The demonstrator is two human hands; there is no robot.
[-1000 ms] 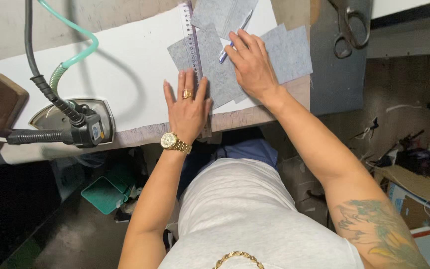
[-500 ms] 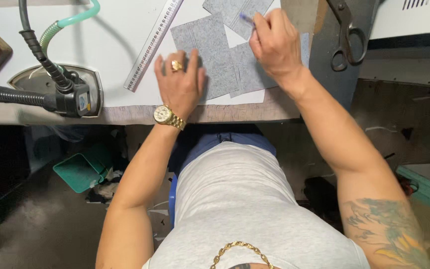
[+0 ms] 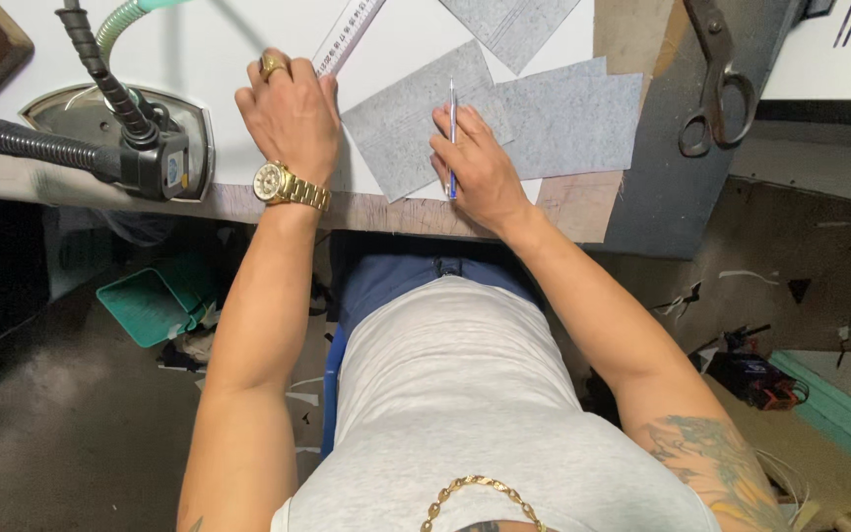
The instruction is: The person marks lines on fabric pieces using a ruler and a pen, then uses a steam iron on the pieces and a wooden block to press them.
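Both hands have shifted since the earlier frame: the left has slid off the grey cloth to the ruler, and the right has dropped back toward the table edge.

Now the left hand (image 3: pixel 290 116), wearing a gold ring and a gold watch (image 3: pixel 288 184), lies with fingers curled over the near end of the clear ruler (image 3: pixel 347 34) on the white table top (image 3: pixel 219 49); whether it pinches the ruler or only presses on it cannot be told. The right hand (image 3: pixel 480 163) rests on the near grey fabric piece (image 3: pixel 406 118), fingers loosely closed on a blue pen (image 3: pixel 452 133) pointing away from the person. A second grey piece (image 3: pixel 573 113) lies just beside it to the right. Scissors (image 3: pixel 711 79) lie well apart on the right, a steam iron (image 3: pixel 125 133) to the left.
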